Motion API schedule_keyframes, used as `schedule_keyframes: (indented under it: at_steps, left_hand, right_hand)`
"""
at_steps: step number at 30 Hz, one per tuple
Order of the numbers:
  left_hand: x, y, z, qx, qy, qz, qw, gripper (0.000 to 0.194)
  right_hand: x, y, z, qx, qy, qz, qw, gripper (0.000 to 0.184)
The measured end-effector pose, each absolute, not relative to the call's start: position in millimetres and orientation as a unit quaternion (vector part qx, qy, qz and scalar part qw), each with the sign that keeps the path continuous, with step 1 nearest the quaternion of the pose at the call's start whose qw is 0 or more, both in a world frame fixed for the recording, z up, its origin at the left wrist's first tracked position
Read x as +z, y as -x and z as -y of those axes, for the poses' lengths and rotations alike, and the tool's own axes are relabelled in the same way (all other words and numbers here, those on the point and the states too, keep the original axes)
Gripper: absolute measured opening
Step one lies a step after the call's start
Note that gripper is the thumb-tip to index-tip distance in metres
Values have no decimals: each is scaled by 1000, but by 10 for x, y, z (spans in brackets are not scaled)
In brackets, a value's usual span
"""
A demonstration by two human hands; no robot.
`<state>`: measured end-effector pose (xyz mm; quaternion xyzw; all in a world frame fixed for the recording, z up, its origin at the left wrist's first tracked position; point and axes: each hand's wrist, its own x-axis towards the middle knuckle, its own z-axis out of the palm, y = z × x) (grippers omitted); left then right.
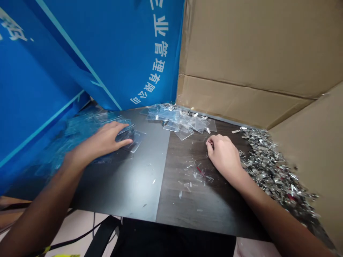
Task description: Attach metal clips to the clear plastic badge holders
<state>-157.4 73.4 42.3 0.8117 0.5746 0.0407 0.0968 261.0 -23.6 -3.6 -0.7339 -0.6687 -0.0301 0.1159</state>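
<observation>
My left hand (108, 138) is over the right edge of a wide spread of clear plastic sheets (88, 123), its thumb and index finger apart. A square clear sheet (137, 142) lies on the table just past the fingertips; whether they touch it I cannot tell. My right hand (223, 153) is closed, thumb and fingertips curled together above the dark table, and what they hold, if anything, is hidden. To the right of it lies a heap of small shiny metal pieces (270, 160).
Another pile of clear sheets (174, 116) lies at the back. Small clear scraps (187, 185) and a thin red piece (199, 171) are scattered on the table (128, 192). A blue printed panel (112, 46) and cardboard walls (257, 43) stand round the back and sides.
</observation>
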Motion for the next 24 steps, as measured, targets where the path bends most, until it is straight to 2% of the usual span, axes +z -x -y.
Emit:
schedule_keyframes:
  at_steps: [2, 9, 13, 18, 24]
  left_hand:
    - [322, 1581, -722, 11, -820, -563, 107, 93]
    - [292, 1443, -757, -11, -834, -537, 126, 83]
    - [290, 1431, -823, 23, -839, -526, 136, 87]
    - [234, 1414, -927, 75, -845, -514, 128, 80]
    - [310, 1382, -1084, -28, -833, -546, 82, 79]
  right_hand:
    - [-47, -2587, 255, -28, 730, 672, 119, 17]
    - [-93, -2549, 273, -5, 725, 680, 113, 15]
    - [-102, -2548, 272, -4, 724, 681, 110, 15]
    - [-117, -2548, 281, -8, 720, 683, 122, 15]
    - [-130, -2552, 281, -6, 720, 682, 133, 15]
